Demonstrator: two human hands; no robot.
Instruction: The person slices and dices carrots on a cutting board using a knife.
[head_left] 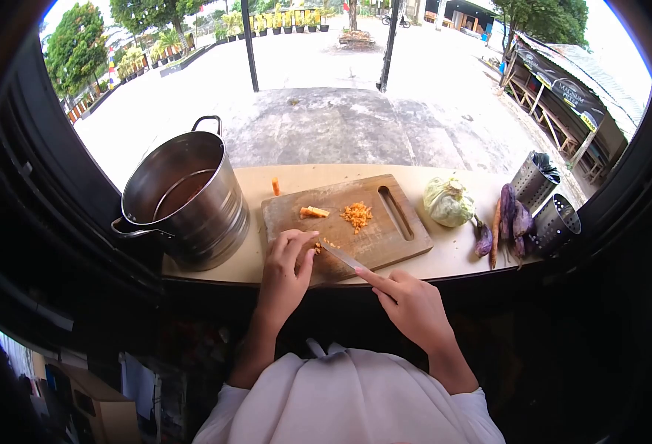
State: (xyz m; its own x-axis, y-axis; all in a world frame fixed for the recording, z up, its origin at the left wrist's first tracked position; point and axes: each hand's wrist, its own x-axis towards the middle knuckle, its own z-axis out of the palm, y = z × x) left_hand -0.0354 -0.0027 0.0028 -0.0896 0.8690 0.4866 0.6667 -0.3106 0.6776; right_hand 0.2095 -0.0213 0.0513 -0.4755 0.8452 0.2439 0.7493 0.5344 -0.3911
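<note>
Head view showed right hand (407, 298) closed round knife (345, 257), left hand (287, 259) half-curled by orange bits (330, 242) on cutting board (385, 246), hold unclear.

"Any way through on your left?"
"Tight: the steel pot (226, 211) stands tall near my left hand (285, 266), leaving a narrow strip of tabletop (253, 185) before the cutting board (385, 248), with a carrot stub (275, 187) at the board's far left corner."
"And on your right?"
"My right hand (411, 303) could pass between the board and the purple vegetables (483, 240); the cabbage (448, 201) narrows that gap farther back."
"Over the board?"
"My knife (344, 257) slants across the near part, but there's room between the orange heap (357, 216) and the handle slot (397, 213)"
</note>
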